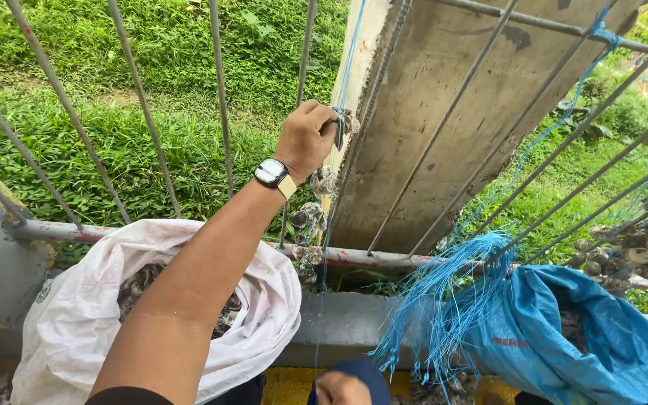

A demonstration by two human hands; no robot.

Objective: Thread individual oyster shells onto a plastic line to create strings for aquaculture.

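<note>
My left hand (305,139), with a watch on its wrist, reaches up between the railing bars and is closed on a small dark tool (339,132). The tool meets a blue string (348,67) that runs up the concrete post (444,105). Below the hand, several oyster shells (307,219) hang along that string. My right hand (340,388) is a closed fist at the bottom edge, under a dark blue sleeve. A thin line (317,330) comes down from the shells to it.
A white sack (264,315) of shells sits at left on the grey ledge (339,319). A blue sack (601,337) sits at right, beside a bundle of loose blue strings (444,300). More strung shells (635,247) hang on the metal railing (369,258). Grass lies beyond.
</note>
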